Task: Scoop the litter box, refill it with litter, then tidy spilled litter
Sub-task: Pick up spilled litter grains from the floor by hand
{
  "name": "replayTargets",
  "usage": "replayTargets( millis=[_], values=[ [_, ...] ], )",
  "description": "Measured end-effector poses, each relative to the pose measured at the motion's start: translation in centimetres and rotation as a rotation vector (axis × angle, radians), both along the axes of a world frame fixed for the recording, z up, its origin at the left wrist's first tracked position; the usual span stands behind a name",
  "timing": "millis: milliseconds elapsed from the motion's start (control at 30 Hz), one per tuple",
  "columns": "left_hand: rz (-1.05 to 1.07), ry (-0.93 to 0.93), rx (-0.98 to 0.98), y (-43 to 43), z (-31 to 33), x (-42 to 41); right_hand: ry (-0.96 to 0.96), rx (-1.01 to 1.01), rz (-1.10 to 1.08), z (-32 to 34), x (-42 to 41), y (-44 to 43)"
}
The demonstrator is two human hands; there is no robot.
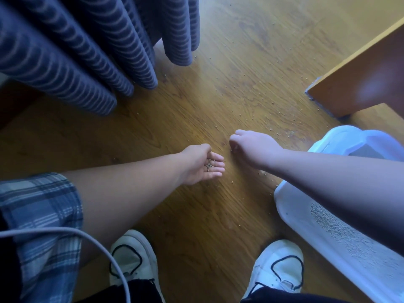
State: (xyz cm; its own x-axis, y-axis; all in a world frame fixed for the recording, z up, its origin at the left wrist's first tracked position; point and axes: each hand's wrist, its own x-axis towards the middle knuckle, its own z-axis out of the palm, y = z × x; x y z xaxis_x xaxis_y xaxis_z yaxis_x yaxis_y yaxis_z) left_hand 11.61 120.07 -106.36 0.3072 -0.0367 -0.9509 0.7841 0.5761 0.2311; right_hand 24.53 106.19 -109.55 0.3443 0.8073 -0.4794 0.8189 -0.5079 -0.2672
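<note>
step in hand: tidying spilled litter off the floor (196, 106), last stage by the look of it.
left grip (205, 166) palm up, fingers relaxed, cupping gathered grains (209, 165); right grip (251, 147) just beside, fingers curled down to floor, pinch not discernible. stray grains (271, 127) beyond right grip; filled litter box (290, 215) to its right. next: pinch, drop into left palm, tip into box.

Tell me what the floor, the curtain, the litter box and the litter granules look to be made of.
Floor: wood or wood-look laminate, slight sheen; grain lines show. Curtain: woven cloth, matte, blue with pale stripes, hanging in soft folds. Litter box: white plastic, smooth, with a rounded moulded rim. Granules in the left hand: small round grey-beige pellets, perhaps clay or mineral; too small to tell.
</note>
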Motion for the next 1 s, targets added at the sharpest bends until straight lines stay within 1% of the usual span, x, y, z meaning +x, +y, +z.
replayTargets(
  millis=[133,267,367,433,533,633,733,833,1000],
  values=[
    [0.013,0.007,-0.017,0.4,0.0,-0.5,-0.028,-0.011,0.054,-0.2,-0.1,0.2],
    [0.015,0.006,-0.024,0.7,-0.2,-0.8,-0.005,-0.032,0.028,-0.1,-0.1,0.8],
    [0.03,-0.009,-0.036,0.7,-0.6,-0.7,0.149,0.124,-0.039,1.0,-1.1,1.4],
    [0.084,-0.04,-0.071,0.6,-0.6,-0.6,0.268,0.23,-0.046,2.2,-2.4,1.8],
    [0.13,-0.098,-0.137,0.7,-0.4,-0.6,0.36,0.267,-0.032,3.1,-3.5,2.0],
    [0.113,-0.079,-0.148,1.0,-0.4,-0.6,0.304,0.3,-0.193,2.4,-2.2,2.2],
    [0.096,-0.021,-0.048,1.6,-0.5,-0.8,0.183,0.255,-0.323,0.9,-0.1,2.8],
    [0.096,0.019,0.007,2.4,-0.8,-1.7,0.128,0.201,-0.336,-0.1,0.9,4.1],
    [0.15,0.029,0.011,3.9,-1.2,-2.6,0.082,0.143,-0.291,-1.6,1.0,6.6]
  ],
)
